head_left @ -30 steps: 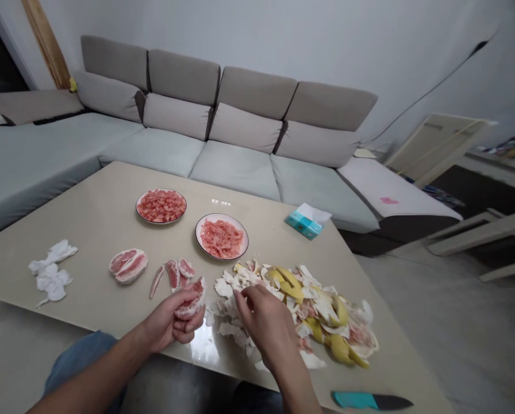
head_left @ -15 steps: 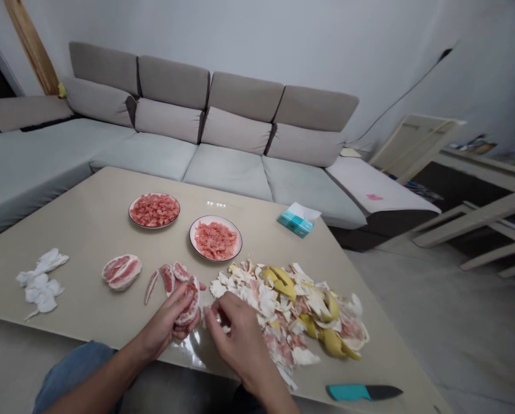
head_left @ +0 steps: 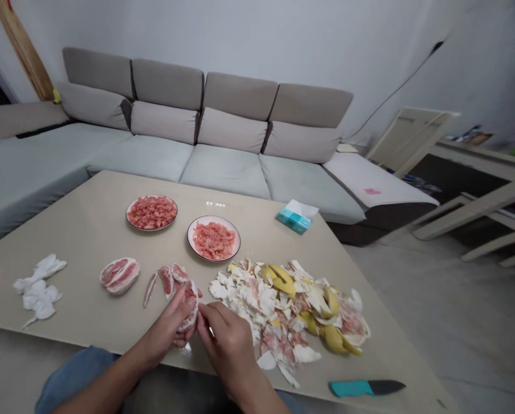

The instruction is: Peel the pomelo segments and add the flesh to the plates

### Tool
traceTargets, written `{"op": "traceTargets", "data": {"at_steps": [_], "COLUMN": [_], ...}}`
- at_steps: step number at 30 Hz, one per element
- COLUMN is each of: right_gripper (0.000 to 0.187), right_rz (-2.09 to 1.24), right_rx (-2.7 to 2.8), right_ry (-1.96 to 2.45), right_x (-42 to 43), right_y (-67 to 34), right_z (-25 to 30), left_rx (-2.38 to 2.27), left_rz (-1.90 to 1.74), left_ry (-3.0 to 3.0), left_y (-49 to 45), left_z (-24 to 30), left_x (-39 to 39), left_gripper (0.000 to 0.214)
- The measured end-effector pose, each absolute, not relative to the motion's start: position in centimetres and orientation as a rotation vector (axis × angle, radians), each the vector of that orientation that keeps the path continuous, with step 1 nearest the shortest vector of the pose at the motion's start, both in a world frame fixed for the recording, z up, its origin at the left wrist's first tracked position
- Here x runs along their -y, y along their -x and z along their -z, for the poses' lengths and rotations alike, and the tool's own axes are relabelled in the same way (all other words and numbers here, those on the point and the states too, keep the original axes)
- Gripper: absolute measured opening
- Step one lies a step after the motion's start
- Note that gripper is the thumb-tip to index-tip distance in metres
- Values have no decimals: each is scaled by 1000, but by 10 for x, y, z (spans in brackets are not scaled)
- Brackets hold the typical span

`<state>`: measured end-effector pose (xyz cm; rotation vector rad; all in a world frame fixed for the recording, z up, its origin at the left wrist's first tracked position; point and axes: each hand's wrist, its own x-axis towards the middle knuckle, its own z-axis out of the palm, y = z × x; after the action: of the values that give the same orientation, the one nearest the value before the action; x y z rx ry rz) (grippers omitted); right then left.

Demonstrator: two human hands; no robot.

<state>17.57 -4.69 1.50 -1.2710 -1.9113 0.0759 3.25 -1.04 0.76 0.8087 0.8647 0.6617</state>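
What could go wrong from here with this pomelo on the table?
The pomelo segment in the left hand looks soft where the right hand works at it, so it might tear and drop onto the glossy tabletop. The kitchen knife lies close to the tabletop's edge, so a careless reach could knock it off or nick a hand. Scraps from the peel heap sit near that edge too and might fall to the floor.
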Motion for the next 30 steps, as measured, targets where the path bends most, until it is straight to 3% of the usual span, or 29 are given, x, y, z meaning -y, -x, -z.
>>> {"op": "traceTargets", "data": {"at_steps": [3, 7, 15, 18, 23, 27, 30], "right_gripper": [15, 12, 7, 6, 28, 13, 23], "right_rz": [-147, -515, -771, -675, -288, -145, -174], "right_rx": [1818, 1613, 1363, 1291, 1489, 1776, 1791], "right_ry": [1294, 1356, 1455, 1501, 1718, 1973, 1886], "right_x": [45, 39, 31, 29, 28, 31, 37], "right_y": [-176, -181, -196, -212, -240, -254, -249], "right_z": [-19, -32, -34, -35, -33, -25, -27], "left_rx": [-843, -707, -473, -386, -284, -321, -373], "left_rz": [-639, -616, -542, -564, -562, -565, -596], "left_ry": [-790, -766, -744, -690, -559, -527, -542], "left_y": [-33, -34, -28, -25, -22, -23, -25], "left_z": [-9, -11, -11, -11, -9, -9, -11], "left_x": [12, 11, 9, 8, 3, 2, 2], "left_gripper": [54, 29, 21, 21, 28, 28, 24]}}
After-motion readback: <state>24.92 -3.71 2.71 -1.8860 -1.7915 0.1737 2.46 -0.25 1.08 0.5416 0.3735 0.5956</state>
